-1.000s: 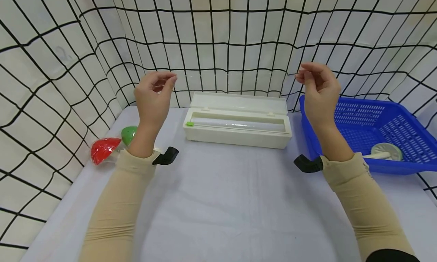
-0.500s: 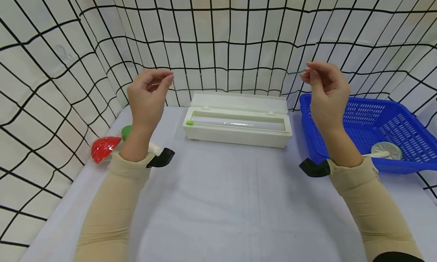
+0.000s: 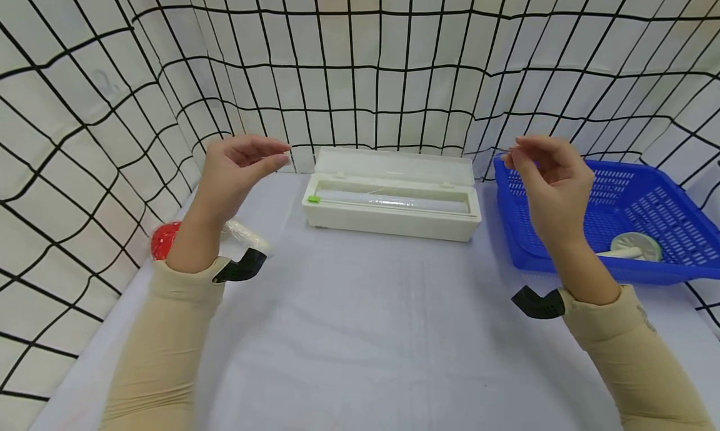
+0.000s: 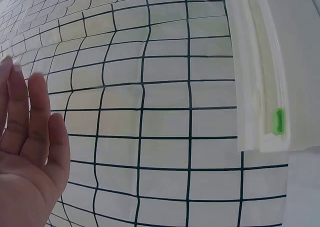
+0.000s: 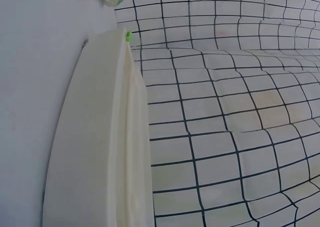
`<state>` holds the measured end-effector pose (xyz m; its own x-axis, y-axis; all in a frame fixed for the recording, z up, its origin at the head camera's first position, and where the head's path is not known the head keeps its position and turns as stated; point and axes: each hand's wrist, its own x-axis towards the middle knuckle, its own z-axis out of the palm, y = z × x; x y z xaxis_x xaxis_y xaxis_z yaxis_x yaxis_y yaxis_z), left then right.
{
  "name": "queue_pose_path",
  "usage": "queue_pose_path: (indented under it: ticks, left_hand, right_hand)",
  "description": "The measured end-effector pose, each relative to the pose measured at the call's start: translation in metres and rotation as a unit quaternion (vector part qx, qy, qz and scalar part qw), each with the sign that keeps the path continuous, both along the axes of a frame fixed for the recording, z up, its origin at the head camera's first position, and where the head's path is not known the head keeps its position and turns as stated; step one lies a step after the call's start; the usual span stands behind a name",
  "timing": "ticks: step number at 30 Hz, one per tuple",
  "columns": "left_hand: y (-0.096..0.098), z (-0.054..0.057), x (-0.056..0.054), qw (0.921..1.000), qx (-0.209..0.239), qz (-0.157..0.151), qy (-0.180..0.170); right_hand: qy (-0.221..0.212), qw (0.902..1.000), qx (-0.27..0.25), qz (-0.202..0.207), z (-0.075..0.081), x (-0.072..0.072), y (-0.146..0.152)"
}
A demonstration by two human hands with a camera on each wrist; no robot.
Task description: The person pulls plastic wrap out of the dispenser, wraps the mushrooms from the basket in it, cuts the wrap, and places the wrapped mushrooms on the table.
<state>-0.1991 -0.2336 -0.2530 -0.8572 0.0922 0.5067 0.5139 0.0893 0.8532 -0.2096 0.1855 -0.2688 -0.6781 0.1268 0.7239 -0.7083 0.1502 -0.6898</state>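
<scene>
My left hand (image 3: 227,175) is raised left of an open cling film box (image 3: 394,226), its thumb and fingertips brought close together. Facing it, my right hand (image 3: 557,187) pinches thumb to fingertips in front of the basket. Both hold a sheet of clear cling film stretched between them, barely visible against the mesh. The white box has its lid (image 3: 394,163) tipped back, a film roll (image 3: 388,199) inside and a green slider (image 3: 314,199) at its left end. In the left wrist view, the left hand (image 4: 30,152) shows its palm.
A blue basket (image 3: 512,231) at the right holds a round item (image 3: 644,247) with a white handle. Behind my left wrist lie a wrapped red piece (image 3: 164,240) and a pale wrapped handle (image 3: 244,236). Black wire mesh (image 3: 394,66) encloses the white-covered table (image 3: 371,331).
Both hands have come down and moved slightly apart, the right one further to the right. My left wrist now covers the green piece. The box and basket stay put.
</scene>
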Motion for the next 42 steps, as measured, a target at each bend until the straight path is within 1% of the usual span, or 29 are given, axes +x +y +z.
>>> queue_pose_path:
  ticks: [3, 5, 6, 8, 10, 12, 13, 15, 17, 18, 20, 22, 24, 26, 28, 30, 34, 36, 37, 39, 42]
  left_hand:
    - [-0.008, 0.0, 0.006, 0.9975, 0.0, -0.046, -0.054]
    - [-0.013, -0.002, 0.01, 0.9941, -0.022, -0.066, -0.083]
    - [-0.015, -0.003, 0.012, 0.9921, -0.04, -0.072, -0.095]
    - [-0.02, -0.006, 0.015, 0.9865, -0.067, -0.095, -0.116]
    - [-0.024, -0.011, 0.016, 0.9785, -0.095, -0.133, -0.126]
    - [-0.029, -0.017, 0.017, 0.9655, -0.126, -0.181, -0.139]
    - [-0.03, -0.02, 0.017, 0.9568, -0.142, -0.207, -0.146]
    - [-0.032, -0.027, 0.017, 0.9366, -0.188, -0.244, -0.167]
    - [-0.033, -0.035, 0.017, 0.9172, -0.229, -0.266, -0.188]
    - [-0.033, -0.038, 0.017, 0.9091, -0.245, -0.272, -0.199]
    - [-0.031, -0.045, 0.018, 0.8969, -0.266, -0.276, -0.22]
    - [-0.029, -0.051, 0.018, 0.8902, -0.273, -0.28, -0.233]
    - [-0.028, -0.056, 0.019, 0.8851, -0.275, -0.282, -0.248]
    - [-0.028, -0.063, 0.02, 0.8808, -0.278, -0.285, -0.256]
    - [-0.027, -0.07, 0.022, 0.8763, -0.289, -0.286, -0.259]
    - [-0.027, -0.077, 0.024, 0.8705, -0.311, -0.283, -0.256]
    - [-0.025, -0.087, 0.028, 0.8559, -0.364, -0.266, -0.253]
    - [-0.024, -0.091, 0.03, 0.8495, -0.383, -0.258, -0.255]
    - [-0.023, -0.093, 0.031, 0.8474, -0.39, -0.254, -0.255]
    - [-0.021, -0.097, 0.032, 0.8439, -0.404, -0.248, -0.252]
    - [-0.016, -0.102, 0.033, 0.8392, -0.423, -0.241, -0.242]
  right_hand:
    - [-0.026, 0.9992, 0.007, 0.03, -0.003, 0.009, 0.008]
    - [-0.061, 0.9966, 0.023, 0.05, -0.005, 0.016, 0.015]
    - [-0.083, 0.9939, 0.026, 0.067, -0.007, 0.019, 0.019]
    - [-0.133, 0.986, 0.055, 0.084, -0.011, 0.026, 0.028]
    - [-0.173, 0.9732, 0.114, 0.1, -0.016, 0.03, 0.038]
    - [-0.201, 0.9556, 0.177, 0.123, -0.022, 0.033, 0.046]
    - [-0.211, 0.9452, 0.209, 0.136, -0.025, 0.035, 0.049]
    - [-0.218, 0.9244, 0.259, 0.176, -0.031, 0.036, 0.054]
    - [-0.214, 0.9086, 0.285, 0.218, -0.037, 0.038, 0.056]
    - [-0.214, 0.9028, 0.29, 0.235, -0.04, 0.039, 0.057]
    - [-0.208, 0.8957, 0.294, 0.26, -0.046, 0.04, 0.057]
    - [-0.206, 0.8909, 0.296, 0.276, -0.051, 0.041, 0.057]
    - [-0.211, 0.8853, 0.304, 0.282, -0.055, 0.042, 0.058]
    - [-0.215, 0.8762, 0.316, 0.294, -0.06, 0.043, 0.058]
    - [-0.222, 0.8631, 0.329, 0.313, -0.064, 0.044, 0.056]
    - [-0.229, 0.8465, 0.345, 0.335, -0.07, 0.045, 0.055]
    - [-0.23, 0.8112, 0.379, 0.381, -0.083, 0.047, 0.05]
    - [-0.234, 0.7967, 0.395, 0.394, -0.09, 0.049, 0.046]
    - [-0.235, 0.7909, 0.402, 0.397, -0.094, 0.05, 0.044]
    - [-0.239, 0.783, 0.419, 0.393, -0.102, 0.051, 0.04]
    - [-0.243, 0.7765, 0.439, 0.381, -0.111, 0.051, 0.034]
